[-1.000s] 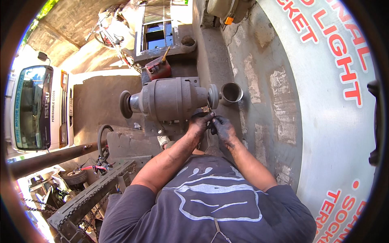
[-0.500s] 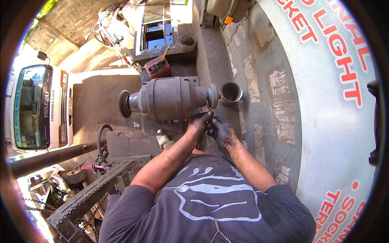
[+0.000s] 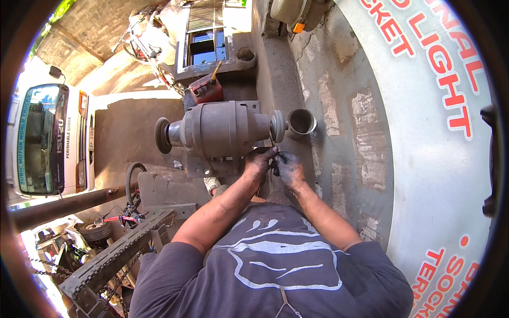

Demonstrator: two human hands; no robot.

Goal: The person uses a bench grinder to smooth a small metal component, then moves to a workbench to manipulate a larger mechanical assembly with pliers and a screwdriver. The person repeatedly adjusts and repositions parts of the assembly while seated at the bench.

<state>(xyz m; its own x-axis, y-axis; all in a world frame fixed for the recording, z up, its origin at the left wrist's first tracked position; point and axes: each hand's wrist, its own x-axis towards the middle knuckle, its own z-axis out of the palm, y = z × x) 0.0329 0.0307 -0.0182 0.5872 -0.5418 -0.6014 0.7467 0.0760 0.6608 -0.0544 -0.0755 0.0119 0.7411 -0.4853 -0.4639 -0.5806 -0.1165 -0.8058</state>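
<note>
A grey bench grinder [image 3: 216,129] stands in front of me, with one wheel [image 3: 162,135] at its left end and another wheel [image 3: 277,126] at its right. Just below the right wheel, my left hand [image 3: 258,163] and my right hand [image 3: 290,168] meet, fingers closed and blackened. From between the fingertips a small thin piece [image 3: 273,142] points up at the wheel's lower edge. Its kind is too small to tell, and which hand grips it is partly hidden. Whether it touches the wheel cannot be made out.
A round metal can [image 3: 302,122] stands right of the wheel. Behind the grinder sits a red container [image 3: 207,89] with a yellowish handle sticking out. A metal beam with chain [image 3: 124,246] is at lower left, a white truck [image 3: 53,140] farther left. A printed panel [image 3: 435,175] curves along the right.
An orange bright spot at the right wheel's lower edge no longer shows. My right hand has shifted slightly, its fingers more upright; my left hand stays nearly in place.
</note>
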